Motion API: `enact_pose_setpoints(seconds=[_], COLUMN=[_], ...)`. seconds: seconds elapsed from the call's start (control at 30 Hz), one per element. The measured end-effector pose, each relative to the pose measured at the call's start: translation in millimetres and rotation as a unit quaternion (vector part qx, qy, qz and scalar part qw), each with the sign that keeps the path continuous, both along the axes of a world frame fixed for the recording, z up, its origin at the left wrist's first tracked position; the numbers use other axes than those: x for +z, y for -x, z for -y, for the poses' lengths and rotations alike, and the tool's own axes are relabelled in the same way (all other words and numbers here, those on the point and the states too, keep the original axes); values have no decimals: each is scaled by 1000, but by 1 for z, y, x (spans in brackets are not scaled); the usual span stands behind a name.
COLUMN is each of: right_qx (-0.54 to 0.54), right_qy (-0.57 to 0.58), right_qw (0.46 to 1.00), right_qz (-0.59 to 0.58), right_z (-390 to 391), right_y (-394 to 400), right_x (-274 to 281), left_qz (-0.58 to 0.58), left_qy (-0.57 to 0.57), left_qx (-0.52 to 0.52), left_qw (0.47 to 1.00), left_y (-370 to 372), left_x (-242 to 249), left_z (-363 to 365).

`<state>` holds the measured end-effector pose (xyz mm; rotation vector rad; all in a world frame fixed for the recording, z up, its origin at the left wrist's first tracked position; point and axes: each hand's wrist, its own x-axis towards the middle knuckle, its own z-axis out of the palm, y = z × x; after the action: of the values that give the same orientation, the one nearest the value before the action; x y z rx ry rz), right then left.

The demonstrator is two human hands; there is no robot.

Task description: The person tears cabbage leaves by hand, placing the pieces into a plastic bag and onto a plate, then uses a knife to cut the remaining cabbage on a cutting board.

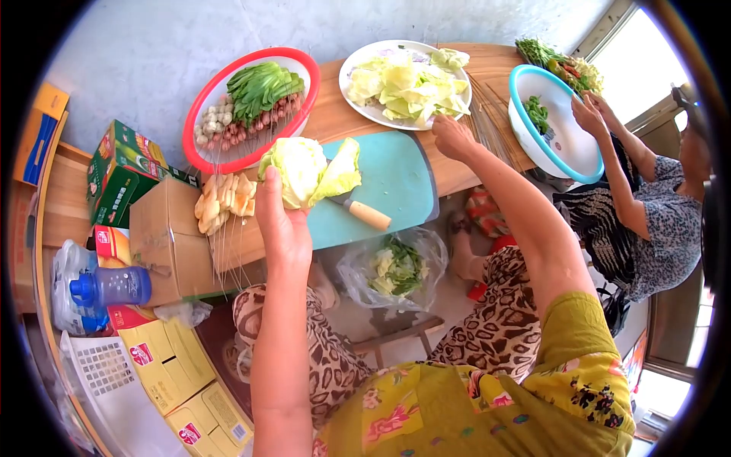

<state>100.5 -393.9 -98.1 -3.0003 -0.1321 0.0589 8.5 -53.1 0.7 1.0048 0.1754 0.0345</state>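
Note:
My left hand holds up a pale green cabbage with a loose leaf, over the left edge of the blue-green cutting board. A knife with a wooden handle lies on the board, its blade partly hidden by the cabbage. My right hand is at the lower right rim of a white oval plate of torn cabbage leaves; its fingers are bent together, and what they hold, if anything, is hidden. Thin skewers lie just right of it.
Left of the plate, a red-rimmed basin holds greens and skewered pieces, with sliced food below. A co-worker reaches over a blue-rimmed basin at right. A plastic bag of scraps is below the board; boxes stand left.

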Motion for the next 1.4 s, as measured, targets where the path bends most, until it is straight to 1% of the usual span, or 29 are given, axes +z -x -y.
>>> enact_pose_setpoints(seconds=[0.07, 0.13, 0.2, 0.27, 0.33, 0.4, 0.43, 0.5, 0.57, 0.6, 0.63, 0.7, 0.73, 0.77, 0.83, 0.87, 0.93, 1.07, 1.13, 1.17, 1.23, 1.27, 1.33, 1.37, 1.4], right_qx=[-6, -6, -2, 31, 77, 129, 150, 226, 237, 239, 240, 211, 209, 210, 170, 171, 197, 189, 202, 202, 227, 226, 250, 249, 274], right_qy=[-12, -18, -27, -141, -287, -400, -424, -403, -339, -315, -317, -248, -244, -245, -293, -294, -262, -274, -272, -272, -277, -278, -246, -246, -263], right_qw=[1000, 1000, 999, 987, 943, 889, 875, 864, 892, 893, 892, 912, 906, 906, 908, 907, 901, 906, 900, 900, 890, 890, 895, 895, 895], right_qz=[-16, -23, -32, 65, 151, 182, 177, 200, 184, 214, 213, 250, 275, 274, 248, 247, 284, 262, 273, 273, 284, 283, 276, 277, 234], right_z=[1, 3, -5, -12, -48, -88, -104, -128, -141, -146, -147, -148, -149, -149, -150, -150, -149, -149, -151, -151, -153, -154, -156, -158, -161], right_y=[10, 15, 17, 23, 39, 67, 81, 103, 115, 118, 119, 121, 120, 120, 117, 116, 113, 114, 116, 117, 119, 121, 127, 133, 140], right_x=[3, 4, 9, 23, 70, 118, 132, 145, 142, 137, 131, 124, 124, 122, 115, 113, 109, 109, 108, 108, 106, 105, 101, 95, 86], left_qz=[0, 17, 26, 30, 26, 21, 17, 22, 10, 3, 2, -11, -12, -13, -1, -1, 9, -3, -26, -26, -70, -71, -67, -67, -75], left_qy=[5, 30, 26, 23, -7, -24, -42, -41, 5, 17, 15, -33, -27, -27, -22, -23, -20, -14, 45, 44, 99, 99, 180, 179, 184], left_qx=[-2, -30, -39, -46, -48, -38, -31, -26, -29, -38, -36, -6, 9, 10, 47, 48, 66, 66, 37, 37, 3, 3, -38, -39, -7], left_qw=[1000, 999, 999, 998, 998, 999, 999, 999, 1000, 999, 999, 999, 1000, 999, 999, 999, 998, 998, 998, 998, 993, 993, 981, 981, 980], left_y=[-1, -3, -5, -4, -4, -1, 0, 0, 3, 3, 3, 4, 6, 7, 3, 2, 0, -4, -7, -7, -5, -6, -9, -12, -13], left_x=[-3, -5, -6, -6, -5, 1, 4, 3, 4, 2, -1, -4, -3, -4, -6, -8, -12, -18, -20, -22, -25, -31, -37, -39, -31], left_z=[2, 4, 8, 9, 13, 20, 23, 29, 33, 33, 35, 42, 45, 47, 51, 53, 55, 54, 52, 51, 49, 47, 43, 41, 39])
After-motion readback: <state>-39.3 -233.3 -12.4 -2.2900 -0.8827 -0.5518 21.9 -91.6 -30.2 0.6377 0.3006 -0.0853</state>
